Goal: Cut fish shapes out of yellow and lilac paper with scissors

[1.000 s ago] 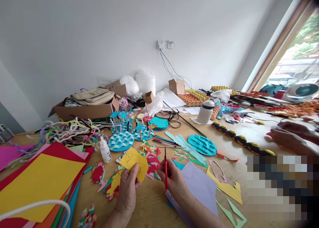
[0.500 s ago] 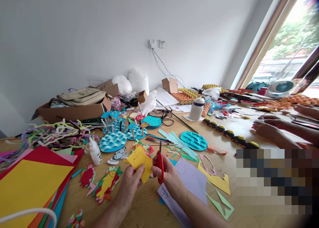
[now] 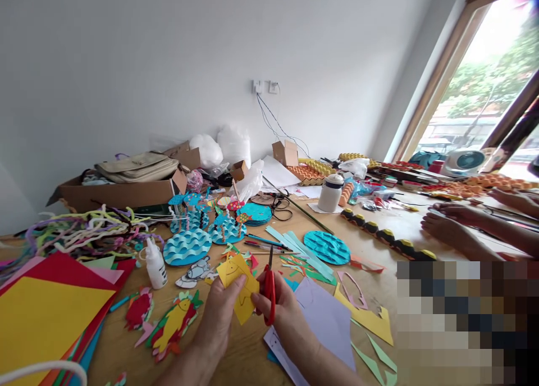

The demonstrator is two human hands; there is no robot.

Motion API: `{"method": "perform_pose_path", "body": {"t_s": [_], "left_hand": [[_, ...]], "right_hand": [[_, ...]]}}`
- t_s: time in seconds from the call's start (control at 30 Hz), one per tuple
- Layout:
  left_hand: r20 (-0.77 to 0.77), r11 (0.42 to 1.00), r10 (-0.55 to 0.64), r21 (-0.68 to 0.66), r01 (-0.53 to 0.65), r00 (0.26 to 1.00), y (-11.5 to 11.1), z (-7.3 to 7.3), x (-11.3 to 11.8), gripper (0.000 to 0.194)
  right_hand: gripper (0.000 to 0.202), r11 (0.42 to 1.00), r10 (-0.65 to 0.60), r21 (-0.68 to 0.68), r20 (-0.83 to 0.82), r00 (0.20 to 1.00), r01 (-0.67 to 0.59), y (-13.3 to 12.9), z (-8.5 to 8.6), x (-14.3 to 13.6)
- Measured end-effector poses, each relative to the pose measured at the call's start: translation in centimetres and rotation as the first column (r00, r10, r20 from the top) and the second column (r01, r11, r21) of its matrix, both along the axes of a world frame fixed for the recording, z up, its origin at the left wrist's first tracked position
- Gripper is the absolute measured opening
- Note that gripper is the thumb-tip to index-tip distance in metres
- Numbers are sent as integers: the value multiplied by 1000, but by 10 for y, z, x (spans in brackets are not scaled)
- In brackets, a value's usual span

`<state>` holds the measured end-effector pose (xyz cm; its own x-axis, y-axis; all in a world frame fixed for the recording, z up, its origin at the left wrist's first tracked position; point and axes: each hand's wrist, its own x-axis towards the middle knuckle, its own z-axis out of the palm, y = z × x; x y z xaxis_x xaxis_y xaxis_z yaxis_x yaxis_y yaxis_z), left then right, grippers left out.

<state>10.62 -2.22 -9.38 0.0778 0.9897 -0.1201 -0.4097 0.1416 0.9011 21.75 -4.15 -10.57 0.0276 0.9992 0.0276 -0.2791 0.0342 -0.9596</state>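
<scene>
Between the thumb and fingers of my left hand (image 3: 219, 312) is a piece of yellow paper (image 3: 245, 303) with a fish outline drawn on it. My right hand (image 3: 288, 310) grips red-handled scissors (image 3: 270, 299), their dark blades pointing up and away just right of the paper. My right thumb is at the paper's right edge. Beneath my right wrist lies lilac paper (image 3: 326, 318) with drawn lines. To the left sits a pile of cut paper fish (image 3: 174, 324), a yellow one on top, beside a red cutout (image 3: 138, 308).
Coloured sheets (image 3: 54, 313) and a white glue bottle (image 3: 156, 265) are at left. Blue wavy discs (image 3: 188, 245), pens (image 3: 265, 241) and paper scraps (image 3: 366, 316) surround my hands. A white jar (image 3: 330, 194) stands behind. Another person's hands (image 3: 455, 223) rest at far right.
The yellow paper has turned more upright and its drawn face shows more fully. The scissors stay in my right hand, slightly lower. The whole view has shifted a little.
</scene>
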Motion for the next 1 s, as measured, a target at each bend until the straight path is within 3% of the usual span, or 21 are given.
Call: {"method": "perform_pose_path", "body": {"t_s": [0.43, 0.6, 0.77, 1.0], "left_hand": [[-19, 1000, 2, 27, -2, 1000, -3, 9, -2, 35], [-5, 999, 7, 43, -6, 1000, -4, 20, -12, 43], [21, 999, -27, 29, 26, 999, -5, 38, -21, 45], [57, 999, -45, -1, 45, 997, -5, 44, -30, 47]], "right_hand": [[31, 996, 12, 90, 108, 994, -22, 0, 10, 8], [40, 979, 172, 60, 253, 952, -193, -4, 17, 11], [36, 963, 252, -15, 398, 882, -268, -8, 18, 12], [28, 950, 307, -63, 386, 870, -307, -8, 17, 13]]}}
